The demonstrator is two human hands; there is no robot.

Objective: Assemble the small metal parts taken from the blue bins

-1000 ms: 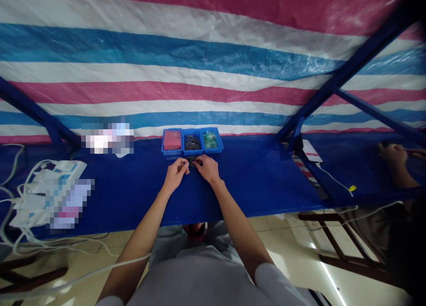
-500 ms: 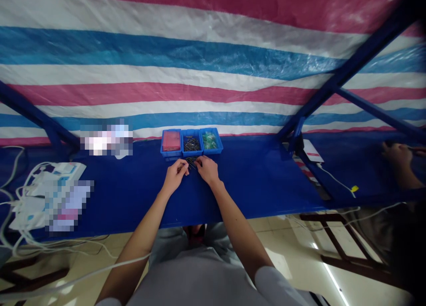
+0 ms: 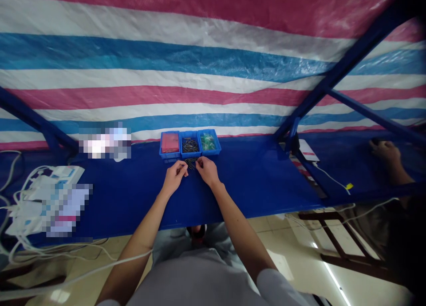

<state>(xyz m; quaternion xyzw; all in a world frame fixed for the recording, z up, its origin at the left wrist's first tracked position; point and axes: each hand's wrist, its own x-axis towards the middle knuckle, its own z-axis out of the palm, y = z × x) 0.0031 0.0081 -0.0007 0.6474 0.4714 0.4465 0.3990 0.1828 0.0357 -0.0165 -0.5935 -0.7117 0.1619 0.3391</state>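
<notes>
On the blue table, just in front of three small blue bins, lies a little pile of dark, thin screw-like pieces (image 3: 190,164). My left hand (image 3: 175,175) is beside the pile's left edge, its thumb and fingers pinched together; whatever is between them is too small to make out. From the right, my right hand (image 3: 207,169) touches the pile with fingertips closed, hiding what they grip. The left bin (image 3: 170,155) holds flat red pieces. Similar dark metal pieces fill the middle bin (image 3: 191,154), and green-and-clear small items lie in the right bin (image 3: 213,152).
White power strips with tangled cables (image 3: 36,199) cover the table's left end. A white phone-like device (image 3: 309,150) on a cable lies right, past a blue frame post (image 3: 293,133). Another person's hand (image 3: 388,153) rests at the far right. A striped sheet (image 3: 199,93) hangs behind.
The view has shifted slightly. Both my hands stay at the pile with little change. The other person's hand at the far right has moved a little to the left.
</notes>
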